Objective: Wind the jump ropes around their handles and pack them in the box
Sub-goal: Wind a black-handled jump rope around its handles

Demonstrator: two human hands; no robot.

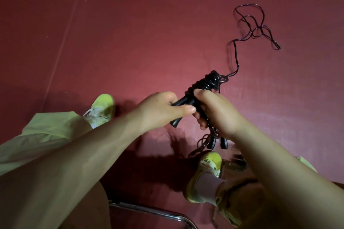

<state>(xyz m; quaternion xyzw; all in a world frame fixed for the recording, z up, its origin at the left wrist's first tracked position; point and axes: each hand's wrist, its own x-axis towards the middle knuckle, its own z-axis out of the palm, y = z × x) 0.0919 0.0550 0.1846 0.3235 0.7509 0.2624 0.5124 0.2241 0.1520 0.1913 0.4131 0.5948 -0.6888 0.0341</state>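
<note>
Left hand and right hand meet on the handles. Loose rope lies on the floor beyond, right. A second rope's handles lie below.

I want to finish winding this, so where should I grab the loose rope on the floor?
Take the loose rope on its single stretch just beyond the wound handles, coming from the right with the right hand. Farther out it lies in tangled loops.

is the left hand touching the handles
Touching. The head view shows the left hand with its thumb and fingers curled round the black handles.
</note>
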